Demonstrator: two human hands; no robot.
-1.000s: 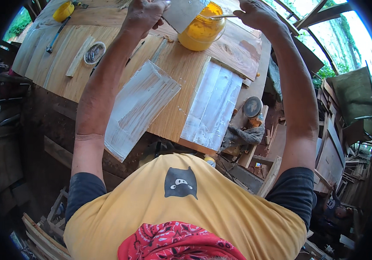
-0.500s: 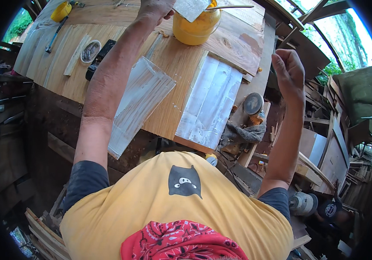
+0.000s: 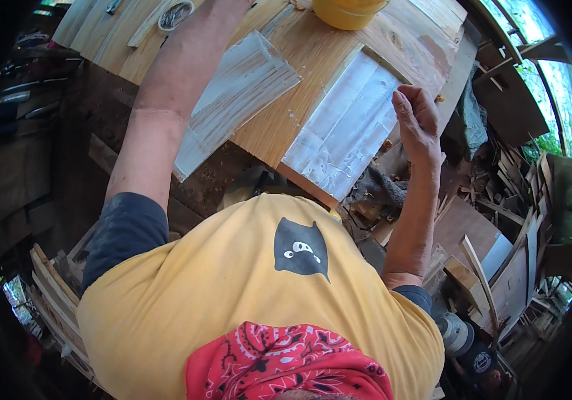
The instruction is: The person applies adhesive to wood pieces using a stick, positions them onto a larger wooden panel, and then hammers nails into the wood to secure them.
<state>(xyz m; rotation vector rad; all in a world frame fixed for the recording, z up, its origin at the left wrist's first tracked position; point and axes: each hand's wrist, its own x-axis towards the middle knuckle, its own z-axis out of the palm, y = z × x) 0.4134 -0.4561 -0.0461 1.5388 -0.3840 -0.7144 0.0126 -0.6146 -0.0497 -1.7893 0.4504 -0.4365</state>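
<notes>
At the top edge, my left hand is mostly cut off, so its fingers and anything in them are hidden. My right hand is closed, thumb against curled fingers, over the right edge of a white-smeared wooden panel. Whatever those fingers may hold does not show. A second board, streaked with whitish coating, lies at an angle beside my left forearm and overhangs the near table edge. Beyond the coated panel stands a yellow bucket, its upper part out of view.
A small round tub of metal pieces sits on the wooden tabletop, far left. Dark grey cloth lies right of the panel. Scrap boards crowd the right side. Another person is at lower right.
The view has shifted, so the table sits higher and the bucket is partly cut off. My left hand has nearly left view with the flat sheet. My right hand has moved over the panel's edge.
</notes>
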